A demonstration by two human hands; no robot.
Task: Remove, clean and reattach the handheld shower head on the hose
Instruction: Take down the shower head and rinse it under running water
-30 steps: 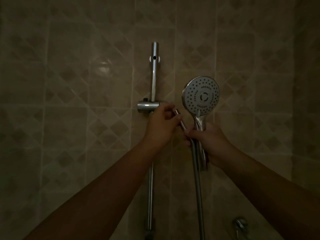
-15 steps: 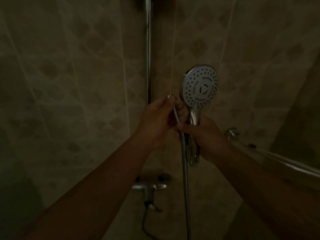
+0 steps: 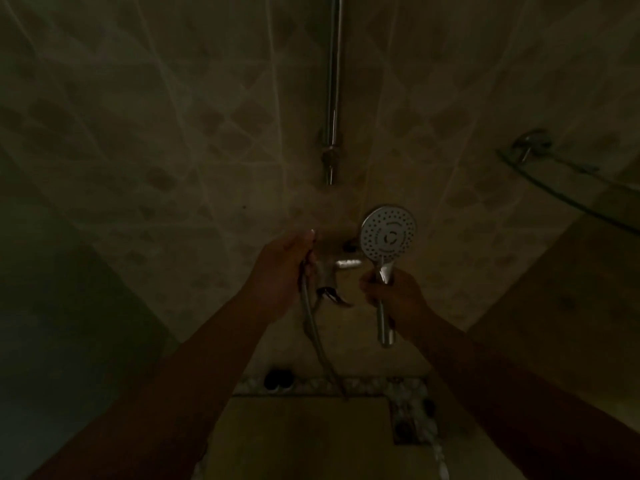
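Hose (image 3: 313, 327) end hidden inside left hand (image 3: 284, 268)

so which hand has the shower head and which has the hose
The right hand grips the shower head by its handle; the left hand holds the detached hose.

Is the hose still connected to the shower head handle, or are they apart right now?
Apart. In the head view, the left hand holds the hose, and the right hand holds the shower head; its handle's lower end hangs bare, with open space between them.
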